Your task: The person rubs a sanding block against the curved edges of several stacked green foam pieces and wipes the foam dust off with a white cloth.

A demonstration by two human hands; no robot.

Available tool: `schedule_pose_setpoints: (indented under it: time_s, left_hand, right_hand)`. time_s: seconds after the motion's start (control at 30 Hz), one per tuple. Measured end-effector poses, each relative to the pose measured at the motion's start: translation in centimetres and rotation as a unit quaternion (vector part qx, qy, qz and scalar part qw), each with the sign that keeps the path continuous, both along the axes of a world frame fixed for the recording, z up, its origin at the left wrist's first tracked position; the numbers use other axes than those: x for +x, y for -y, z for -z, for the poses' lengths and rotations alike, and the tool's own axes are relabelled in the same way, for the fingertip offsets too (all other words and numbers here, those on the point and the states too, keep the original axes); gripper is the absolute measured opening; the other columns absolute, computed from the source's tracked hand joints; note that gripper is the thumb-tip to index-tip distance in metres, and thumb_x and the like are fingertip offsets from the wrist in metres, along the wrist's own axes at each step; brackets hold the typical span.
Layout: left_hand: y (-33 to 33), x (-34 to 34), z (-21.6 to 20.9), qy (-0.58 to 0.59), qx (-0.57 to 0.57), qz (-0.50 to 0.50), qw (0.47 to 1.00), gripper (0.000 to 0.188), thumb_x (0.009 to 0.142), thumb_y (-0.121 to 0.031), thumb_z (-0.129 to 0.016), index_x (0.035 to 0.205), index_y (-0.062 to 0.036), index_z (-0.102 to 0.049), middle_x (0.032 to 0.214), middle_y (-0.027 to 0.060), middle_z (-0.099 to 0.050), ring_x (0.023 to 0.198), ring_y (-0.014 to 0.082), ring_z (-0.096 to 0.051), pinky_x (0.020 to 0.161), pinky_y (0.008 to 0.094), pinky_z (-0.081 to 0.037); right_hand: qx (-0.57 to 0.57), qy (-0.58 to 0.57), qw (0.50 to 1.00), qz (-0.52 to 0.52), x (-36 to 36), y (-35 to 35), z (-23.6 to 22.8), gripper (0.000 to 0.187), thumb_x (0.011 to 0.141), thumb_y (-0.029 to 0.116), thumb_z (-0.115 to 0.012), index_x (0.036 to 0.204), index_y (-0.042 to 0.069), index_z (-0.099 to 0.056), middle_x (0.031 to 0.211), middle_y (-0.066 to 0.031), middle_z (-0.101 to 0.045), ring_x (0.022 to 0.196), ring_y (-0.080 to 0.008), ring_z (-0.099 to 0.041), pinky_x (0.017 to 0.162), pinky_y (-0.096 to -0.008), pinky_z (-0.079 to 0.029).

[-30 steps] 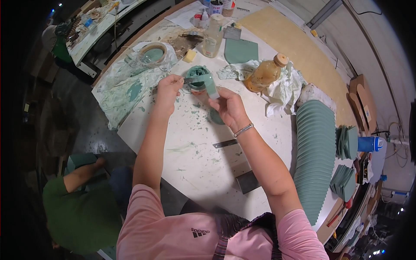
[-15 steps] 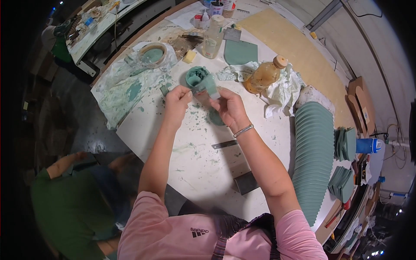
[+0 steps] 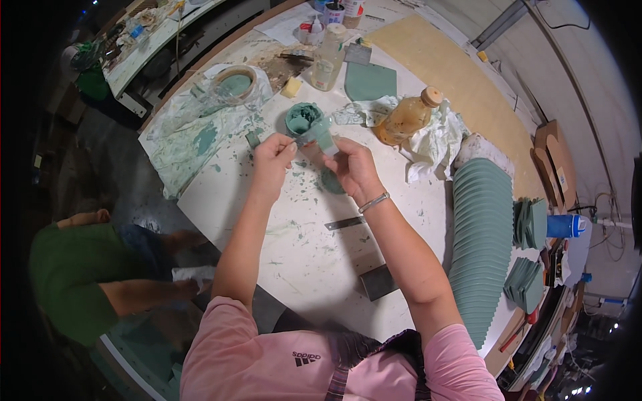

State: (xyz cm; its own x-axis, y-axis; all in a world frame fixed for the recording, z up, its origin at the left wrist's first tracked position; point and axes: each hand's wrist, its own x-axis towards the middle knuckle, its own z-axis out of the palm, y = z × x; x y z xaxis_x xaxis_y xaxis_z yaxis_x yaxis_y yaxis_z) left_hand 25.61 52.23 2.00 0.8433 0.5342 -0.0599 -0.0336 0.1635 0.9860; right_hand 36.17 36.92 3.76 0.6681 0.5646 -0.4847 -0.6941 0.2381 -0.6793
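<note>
In my judgement, the person is handling the green-smeared scraper [image 3: 326, 142] best when its smeared part is facing the cup [image 3: 288, 121], so that any loose green paste [image 3: 305, 120] is dropping inside and not on the table [image 3: 287, 240]; a light, even grip is probably serving better than a hard squeeze, because the piece is looking thin. The scraper is hanging above the table and is overlapping the near side of the cup in this view — if it is touching, I cannot tell. The right hand [image 3: 356, 164] is gripping its near end between thumb and fingers, and above the bracelet [image 3: 374, 202] the fingers are pointing inward. The left hand [image 3: 271, 157] is facing it with curling fingers — whether they are pinching something thin, I cannot tell. The hands are standing near but apart, and both forearms are slanting inward
</note>
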Motion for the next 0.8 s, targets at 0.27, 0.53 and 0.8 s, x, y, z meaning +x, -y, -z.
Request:
schedule_pose_setpoints:
  time_s: [0.27,0.53,0.8]
  left_hand:
    - [-0.2,0.4,0.7,-0.022,0.014,-0.064,0.998,0.005,0.093,-0.003,-0.058,0.088,-0.0017,-0.061,0.074,-0.0021,-0.055,0.064,0.0059,-0.046,0.059,0.0217,-0.038]
    - [-0.4,0.6,0.7,-0.014,0.016,-0.07,0.997,0.003,0.092,-0.001,-0.059,0.089,-0.0012,-0.061,0.074,-0.0018,-0.055,0.064,0.0064,-0.046,0.059,0.0218,-0.039]
    - [-1.4,2.3,1.6,-0.017,0.003,-0.061,0.998,0.004,0.092,-0.004,-0.061,0.092,-0.001,-0.064,0.076,-0.0017,-0.059,0.064,0.0062,-0.047,0.059,0.0215,-0.039]
  right_hand:
    - [-0.014,0.019,1.0,-0.01,-0.3,-0.1,0.1,0.021,0.093,0.011,-0.055,0.103,-0.004,-0.067,0.093,-0.0123,-0.067,0.076,-0.0195,-0.065,0.065,-0.0258,-0.055]
    - [0.0,-0.005,1.0,0.023,-0.5,-0.2,-0.1,0.019,0.094,0.008,-0.056,0.098,-0.009,-0.065,0.085,-0.0135,-0.065,0.067,-0.0181,-0.064,0.056,-0.0233,-0.055]
    - [0.019,-0.011,1.0,0.004,-0.6,0.7,0.0,0.023,0.096,0.011,-0.054,0.104,-0.008,-0.063,0.087,-0.0134,-0.065,0.07,-0.0179,-0.065,0.057,-0.0228,-0.056]
